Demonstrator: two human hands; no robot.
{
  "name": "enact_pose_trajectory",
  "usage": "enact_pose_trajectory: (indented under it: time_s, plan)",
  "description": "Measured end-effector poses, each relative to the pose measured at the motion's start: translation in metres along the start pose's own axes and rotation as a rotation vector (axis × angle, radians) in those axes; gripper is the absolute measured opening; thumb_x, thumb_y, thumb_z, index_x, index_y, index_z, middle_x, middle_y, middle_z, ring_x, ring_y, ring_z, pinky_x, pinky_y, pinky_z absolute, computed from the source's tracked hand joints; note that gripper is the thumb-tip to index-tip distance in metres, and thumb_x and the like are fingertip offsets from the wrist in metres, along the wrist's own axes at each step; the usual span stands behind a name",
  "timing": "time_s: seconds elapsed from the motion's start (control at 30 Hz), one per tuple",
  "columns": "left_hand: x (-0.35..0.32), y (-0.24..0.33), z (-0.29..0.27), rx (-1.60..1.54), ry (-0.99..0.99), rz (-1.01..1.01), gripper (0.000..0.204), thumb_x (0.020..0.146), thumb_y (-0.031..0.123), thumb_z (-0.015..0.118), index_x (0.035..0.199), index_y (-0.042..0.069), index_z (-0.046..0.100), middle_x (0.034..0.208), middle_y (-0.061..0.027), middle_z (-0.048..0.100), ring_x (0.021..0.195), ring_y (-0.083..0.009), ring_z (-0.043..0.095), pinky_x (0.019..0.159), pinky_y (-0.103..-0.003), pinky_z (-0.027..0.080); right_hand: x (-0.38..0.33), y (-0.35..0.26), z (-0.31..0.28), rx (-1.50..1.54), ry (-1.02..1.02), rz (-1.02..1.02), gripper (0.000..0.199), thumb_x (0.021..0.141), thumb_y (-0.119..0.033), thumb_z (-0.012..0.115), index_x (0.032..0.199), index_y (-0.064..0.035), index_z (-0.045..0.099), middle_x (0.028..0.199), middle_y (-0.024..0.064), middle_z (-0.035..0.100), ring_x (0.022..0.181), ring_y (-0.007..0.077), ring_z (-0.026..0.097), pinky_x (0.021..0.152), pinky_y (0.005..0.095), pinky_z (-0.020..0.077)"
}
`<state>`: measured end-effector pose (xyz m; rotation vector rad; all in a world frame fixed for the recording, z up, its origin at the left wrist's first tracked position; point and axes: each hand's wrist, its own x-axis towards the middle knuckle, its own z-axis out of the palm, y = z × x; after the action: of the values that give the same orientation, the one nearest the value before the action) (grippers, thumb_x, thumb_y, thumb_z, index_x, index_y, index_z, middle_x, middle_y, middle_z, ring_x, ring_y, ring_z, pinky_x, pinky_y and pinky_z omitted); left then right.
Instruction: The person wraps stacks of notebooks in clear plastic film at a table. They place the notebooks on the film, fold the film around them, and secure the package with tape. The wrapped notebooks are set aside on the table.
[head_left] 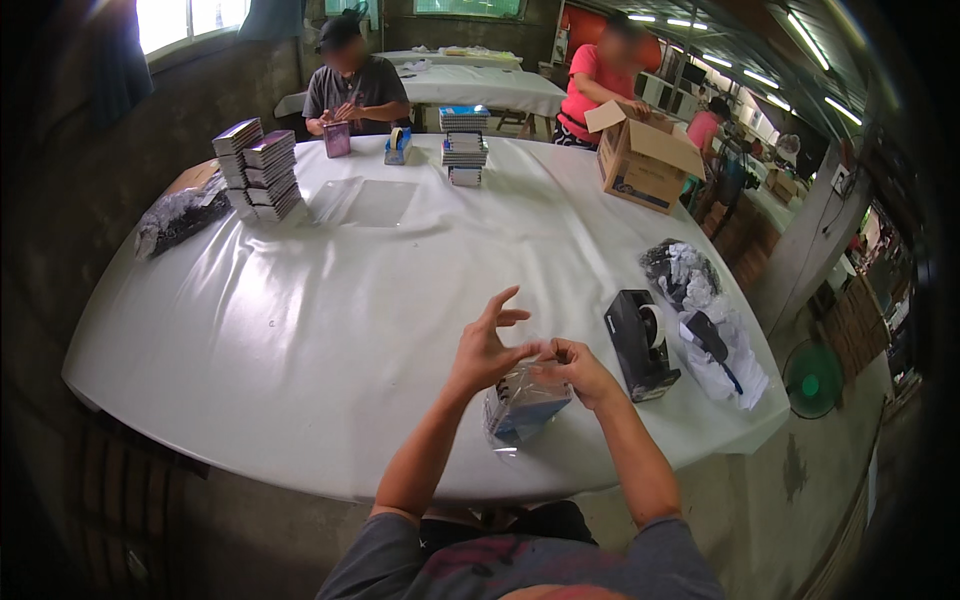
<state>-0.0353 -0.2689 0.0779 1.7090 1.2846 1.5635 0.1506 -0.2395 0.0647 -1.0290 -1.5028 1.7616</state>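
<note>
A small stack of spiral notebooks with a blue cover, wrapped in a clear plastic bag [528, 412], stands on the white-covered table in front of me. Over its top my left hand [487, 345] is open, fingers spread and raised, with its thumb reaching toward my right hand's fingertips. My right hand [588, 372] is closed in a pinch at the bag's upper edge. Exactly what lies between the fingertips of both hands is too small to see. Just right of my right hand sits a black tape dispenser [640, 350] with a roll of clear tape.
Plastic bags with dark contents [682, 272] and a white bag [735, 365] lie at the right edge. Across the white table [330, 370] stand notebook stacks [270, 172], a blue tape dispenser [398, 147] and a cardboard box [645, 165]. Two people work along the far side.
</note>
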Motion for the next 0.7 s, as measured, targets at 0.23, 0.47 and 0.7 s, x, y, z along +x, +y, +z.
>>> enact_pose_trajectory:
  time_s: [0.23, 0.47, 0.7]
  plan:
    - [-0.017, -0.011, -0.017, -0.098, -0.372, -0.448, 0.025, 0.074, 0.018, 0.075, 0.089, -0.001, 0.070, 0.089, -0.0110, 0.069, 0.080, -0.0150, 0.065, 0.072, -0.027, 0.051, -0.002, 0.000, 0.002, -0.179, 0.088, -0.111, 0.014, 0.076, -0.014, 0.076, 0.077, -0.0041, 0.066, 0.071, 0.0007, 0.063, 0.065, 0.0076, 0.055, 0.059, 0.0237, 0.0434]
    - [-0.024, -0.004, -0.007, 0.087, -0.157, -0.145, 0.017, 0.069, 0.016, 0.072, 0.082, 0.006, 0.073, 0.083, -0.0093, 0.070, 0.082, -0.0224, 0.065, 0.074, -0.031, 0.051, -0.014, -0.019, 0.013, -0.482, 0.164, -0.243, 0.022, 0.072, -0.015, 0.078, 0.087, -0.0013, 0.069, 0.073, 0.0036, 0.066, 0.075, 0.0118, 0.062, 0.068, 0.0272, 0.0493]
    - [-0.030, 0.016, -0.003, 0.365, -0.142, -0.037, 0.037, 0.071, 0.017, 0.072, 0.106, 0.017, 0.062, 0.092, 0.0058, 0.065, 0.115, -0.0193, 0.047, 0.091, -0.040, 0.029, -0.019, -0.028, 0.018, -0.848, 0.219, -0.473, 0.021, 0.063, -0.017, 0.080, 0.082, -0.0128, 0.072, 0.120, 0.0058, 0.058, 0.108, 0.0236, 0.057, 0.092, 0.0398, 0.0407]
